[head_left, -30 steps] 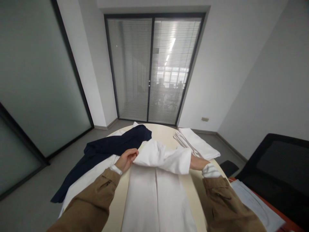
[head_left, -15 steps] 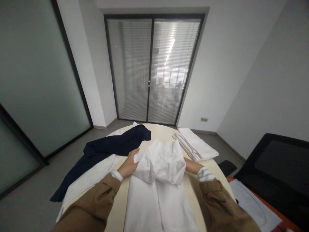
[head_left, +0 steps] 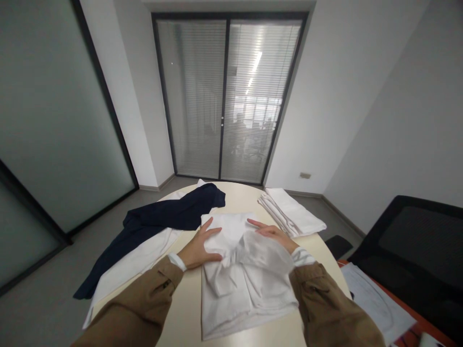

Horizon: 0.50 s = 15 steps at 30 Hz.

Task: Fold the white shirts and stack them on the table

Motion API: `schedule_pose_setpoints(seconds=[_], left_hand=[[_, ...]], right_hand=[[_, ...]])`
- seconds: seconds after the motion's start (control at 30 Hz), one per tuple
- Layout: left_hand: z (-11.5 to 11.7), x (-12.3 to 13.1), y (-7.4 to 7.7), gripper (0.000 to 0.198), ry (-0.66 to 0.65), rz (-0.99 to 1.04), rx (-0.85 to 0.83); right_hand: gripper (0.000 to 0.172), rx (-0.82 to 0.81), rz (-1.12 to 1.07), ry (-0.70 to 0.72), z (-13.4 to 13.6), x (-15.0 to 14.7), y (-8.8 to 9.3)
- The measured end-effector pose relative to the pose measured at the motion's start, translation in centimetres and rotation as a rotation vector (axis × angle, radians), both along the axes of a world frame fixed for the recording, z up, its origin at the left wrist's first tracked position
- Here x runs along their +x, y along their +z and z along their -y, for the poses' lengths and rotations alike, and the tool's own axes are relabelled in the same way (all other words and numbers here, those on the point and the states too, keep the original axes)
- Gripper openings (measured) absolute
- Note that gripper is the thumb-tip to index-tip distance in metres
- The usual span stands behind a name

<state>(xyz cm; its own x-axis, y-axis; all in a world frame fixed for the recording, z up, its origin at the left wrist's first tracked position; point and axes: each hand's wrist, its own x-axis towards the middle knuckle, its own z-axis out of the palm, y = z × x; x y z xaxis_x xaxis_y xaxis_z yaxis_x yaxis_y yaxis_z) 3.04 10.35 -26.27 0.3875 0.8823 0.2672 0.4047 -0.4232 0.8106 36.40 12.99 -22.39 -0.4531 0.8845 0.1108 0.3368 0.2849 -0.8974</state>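
Observation:
A white garment (head_left: 231,289) lies partly folded and rumpled on the pale round table (head_left: 181,308) in front of me. My left hand (head_left: 202,245) rests on its left side, fingers spread. On the upper right part of the cloth is my right hand (head_left: 272,232), its fingers stretched out flat. Neither hand grips the fabric. Beside the left hand, a dark navy garment (head_left: 170,212) lies over other white cloth (head_left: 133,262). A folded white garment (head_left: 294,214) sits just beyond the right hand.
A black mesh chair (head_left: 415,241) stands at the right, near an orange surface bearing a grey-white sheet (head_left: 376,301). The navy garment hangs over the table's left edge. Behind the table is a glass door (head_left: 224,101) with blinds.
The bunched upper part of the white garment has come down toward me, and its lower end now lies on the table. Both hands have let go of the cloth and opened over it.

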Motion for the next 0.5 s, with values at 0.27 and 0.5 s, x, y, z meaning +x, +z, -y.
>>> schedule_pose_setpoints(seconds=[0.27,0.5], left_hand=[[-1.3,0.8,-0.9,0.063,0.446,0.323,-0.046],[-0.4,-0.2,-0.3,0.083,0.416,0.274,-0.432]], right_hand=[[0.066,-0.058,-0.108,-0.339,-1.9,-0.2,-3.1],[0.056,-0.187,-0.051,-0.325,-1.9,0.2,-3.6]])
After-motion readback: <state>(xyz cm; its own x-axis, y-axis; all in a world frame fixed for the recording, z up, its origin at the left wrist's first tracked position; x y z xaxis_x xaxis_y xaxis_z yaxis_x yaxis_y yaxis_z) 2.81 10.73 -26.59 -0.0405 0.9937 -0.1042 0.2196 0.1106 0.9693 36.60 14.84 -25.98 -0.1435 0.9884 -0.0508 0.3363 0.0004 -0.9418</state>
